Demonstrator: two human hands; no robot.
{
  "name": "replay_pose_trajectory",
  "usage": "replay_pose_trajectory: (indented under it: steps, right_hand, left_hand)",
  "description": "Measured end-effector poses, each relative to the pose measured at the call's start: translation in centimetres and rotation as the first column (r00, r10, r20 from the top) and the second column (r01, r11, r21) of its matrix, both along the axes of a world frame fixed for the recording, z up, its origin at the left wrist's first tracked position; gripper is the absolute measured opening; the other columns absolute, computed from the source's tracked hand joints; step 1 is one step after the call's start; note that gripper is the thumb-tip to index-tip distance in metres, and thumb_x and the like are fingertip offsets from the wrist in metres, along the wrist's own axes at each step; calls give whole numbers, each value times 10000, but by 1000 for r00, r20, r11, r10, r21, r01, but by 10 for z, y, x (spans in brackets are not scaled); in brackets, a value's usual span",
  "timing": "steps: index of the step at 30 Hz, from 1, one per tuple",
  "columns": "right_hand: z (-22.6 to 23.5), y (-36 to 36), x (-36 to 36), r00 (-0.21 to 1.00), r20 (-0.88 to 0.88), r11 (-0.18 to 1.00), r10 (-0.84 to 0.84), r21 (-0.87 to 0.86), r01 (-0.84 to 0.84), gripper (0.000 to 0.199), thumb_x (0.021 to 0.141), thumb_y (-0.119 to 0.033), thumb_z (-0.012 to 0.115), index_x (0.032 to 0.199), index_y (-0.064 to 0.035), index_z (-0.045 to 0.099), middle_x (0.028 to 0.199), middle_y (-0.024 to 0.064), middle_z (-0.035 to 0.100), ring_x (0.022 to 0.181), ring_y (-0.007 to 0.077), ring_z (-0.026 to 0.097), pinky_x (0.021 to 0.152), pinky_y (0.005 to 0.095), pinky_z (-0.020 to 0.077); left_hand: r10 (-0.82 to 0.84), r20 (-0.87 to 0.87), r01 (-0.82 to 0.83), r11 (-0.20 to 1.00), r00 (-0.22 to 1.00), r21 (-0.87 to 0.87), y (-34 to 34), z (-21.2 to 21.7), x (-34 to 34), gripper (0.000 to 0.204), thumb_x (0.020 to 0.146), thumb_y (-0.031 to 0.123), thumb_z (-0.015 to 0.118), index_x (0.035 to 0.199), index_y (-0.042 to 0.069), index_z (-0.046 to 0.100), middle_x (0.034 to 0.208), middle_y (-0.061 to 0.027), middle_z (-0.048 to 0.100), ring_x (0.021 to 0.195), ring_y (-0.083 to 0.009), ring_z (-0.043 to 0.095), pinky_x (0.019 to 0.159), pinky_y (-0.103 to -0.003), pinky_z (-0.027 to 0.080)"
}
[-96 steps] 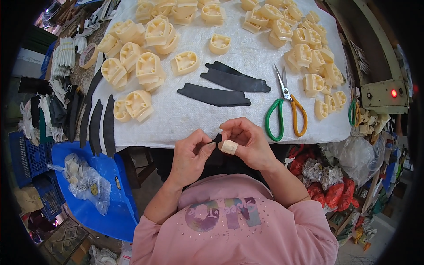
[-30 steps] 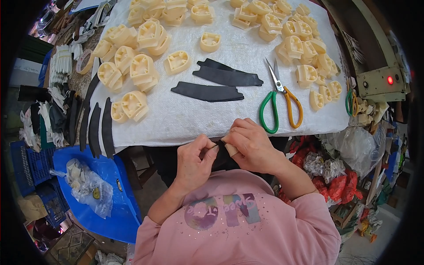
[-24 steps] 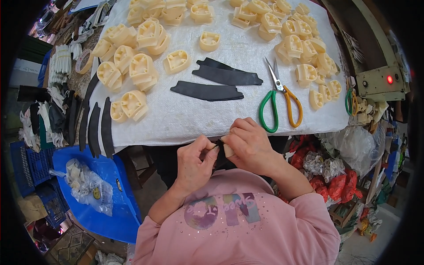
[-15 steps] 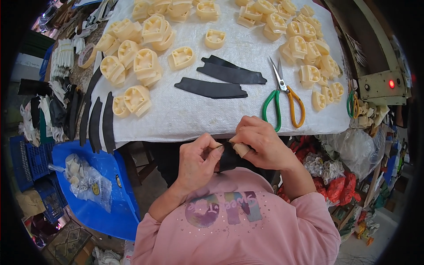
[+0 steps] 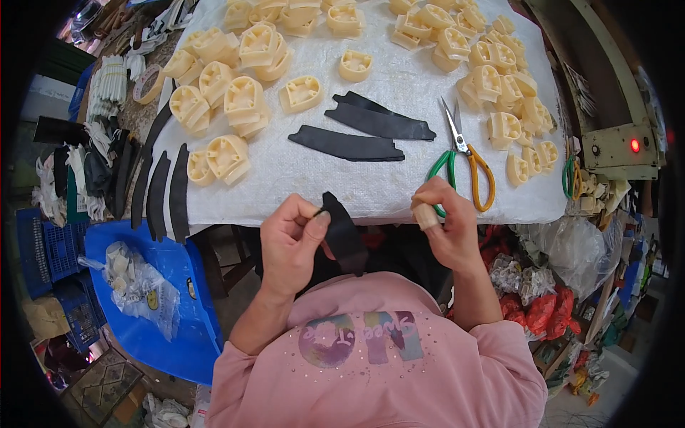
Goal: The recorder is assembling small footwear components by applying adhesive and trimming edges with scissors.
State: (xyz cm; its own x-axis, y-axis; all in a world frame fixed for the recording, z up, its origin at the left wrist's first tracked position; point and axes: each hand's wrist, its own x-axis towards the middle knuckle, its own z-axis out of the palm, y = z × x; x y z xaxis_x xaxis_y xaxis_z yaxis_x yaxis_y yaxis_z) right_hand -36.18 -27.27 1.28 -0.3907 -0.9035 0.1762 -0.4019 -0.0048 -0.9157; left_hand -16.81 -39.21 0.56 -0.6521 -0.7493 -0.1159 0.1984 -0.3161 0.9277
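My left hand [image 5: 287,246] pinches the top end of a black leather-like strip [image 5: 344,239], which hangs down in front of my body at the table's near edge. To its right, apart from the strip, my right hand [image 5: 457,227] is held up with fingers closed. A tan wrap [image 5: 426,215] covers one of its fingertips; whether anything thin is pinched there cannot be made out. Just beyond that hand lie scissors [image 5: 460,148] with one green and one orange handle, blades slightly apart. More black strips [image 5: 347,143] rest on the white-covered table.
Cream plastic pieces [image 5: 246,100] sit in heaps along the left, back and right of the white sheet [image 5: 285,178]. Several dark strips [image 5: 178,192] hang over its left edge. A blue tub [image 5: 153,335] with a plastic bag stands lower left. A metal box with a red light [image 5: 634,145] stands at right.
My hands, close together before, have drawn apart: the left moved left with the strip, the right moved right. The black strip now shows at more of its length.
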Motion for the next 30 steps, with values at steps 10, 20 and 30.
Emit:
replay_pose_trajectory:
  steps: [10,20,30]
  right_hand:
    - [-18,-3,42,865,456,966,209,41,-255,211,851,-114,622,1039,-28,583,881,73,564,817,145,572,688,258,449]
    - [1,-35,14,731,-666,973,-146,-229,-15,312,609,-52,639,915,-82,584,800,66,521,746,241,508,617,347,415]
    - [14,-17,27,821,-557,987,121,-20,-159,217,725,-127,665,916,-65,581,976,83,540,880,276,523,771,383,425]
  left_hand:
    - [6,-24,-5,999,1000,42,1,-9,-11,154,896,121,589,824,24,493,697,-39,576,568,-82,547,513,-216,473]
    - [-212,-99,227,960,972,165,25,-24,-9,460,952,312,467,1280,-4,399,1132,-125,532,1010,-188,552,770,-339,506]
    - [-34,-77,59,938,996,342,13,-15,-20,439,992,265,347,1293,-46,421,1051,-114,595,909,-148,578,772,-296,471]
